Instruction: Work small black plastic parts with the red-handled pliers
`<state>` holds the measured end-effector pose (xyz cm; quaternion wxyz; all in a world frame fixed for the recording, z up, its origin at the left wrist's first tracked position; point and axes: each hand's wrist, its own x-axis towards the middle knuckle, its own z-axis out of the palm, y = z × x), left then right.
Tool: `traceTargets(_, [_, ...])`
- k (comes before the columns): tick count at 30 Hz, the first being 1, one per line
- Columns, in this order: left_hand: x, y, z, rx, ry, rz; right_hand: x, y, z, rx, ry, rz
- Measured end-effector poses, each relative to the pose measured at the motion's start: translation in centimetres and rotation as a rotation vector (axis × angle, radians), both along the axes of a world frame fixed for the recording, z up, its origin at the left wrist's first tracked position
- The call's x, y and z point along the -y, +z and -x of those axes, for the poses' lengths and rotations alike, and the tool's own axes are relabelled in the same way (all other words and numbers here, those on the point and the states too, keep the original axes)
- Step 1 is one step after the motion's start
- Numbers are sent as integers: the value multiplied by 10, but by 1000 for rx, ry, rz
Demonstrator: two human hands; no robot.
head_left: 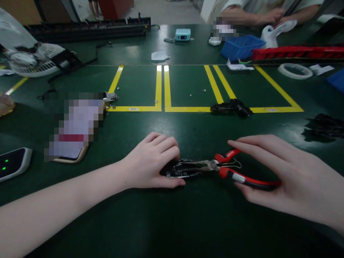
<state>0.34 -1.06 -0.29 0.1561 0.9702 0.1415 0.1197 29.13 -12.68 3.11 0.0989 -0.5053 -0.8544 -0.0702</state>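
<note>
My left hand [158, 161] is closed around a small black part [182, 171] with metal edges, low over the green table. Its far left end is hidden under my fingers. In my right hand [290, 172] is a pair of pliers [236, 177] with red and black handles. The handles are spread, with my thumb on the lower one and my fingers by the upper one. Their jaws point left and reach into or against the black part; which of the two, I cannot tell.
A phone [77, 125] and a white-rimmed device [14, 163] lie left, below a white fan [29, 57]. Another black part [232, 106] sits on the yellow tape [188, 109]. Farther back are a blue bin [240, 46], a tape roll [295, 70] and a person's hands [274, 16].
</note>
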Motion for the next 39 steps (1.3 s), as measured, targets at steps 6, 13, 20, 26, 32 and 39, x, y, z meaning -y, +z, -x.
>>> traceTargets(6, [1,0,1,-7,27,-5,-2,1,0,76,103,-163])
traceTargets(13, [2,0,2,17,110,-129,8,5,-4,63,45,-284])
traceTargets(20, [6,1,5,69,142,-214,9,1,-9,40,13,-376])
traceTargets(26, [3,0,6,119,-13,-44,11,0,-9,19,69,-389])
traceTargets(32, [-3,0,5,-21,-124,70,12,1,1,25,124,-346])
traceTargets(39, [-4,-2,4,-66,-103,37,15,3,15,-19,71,-250])
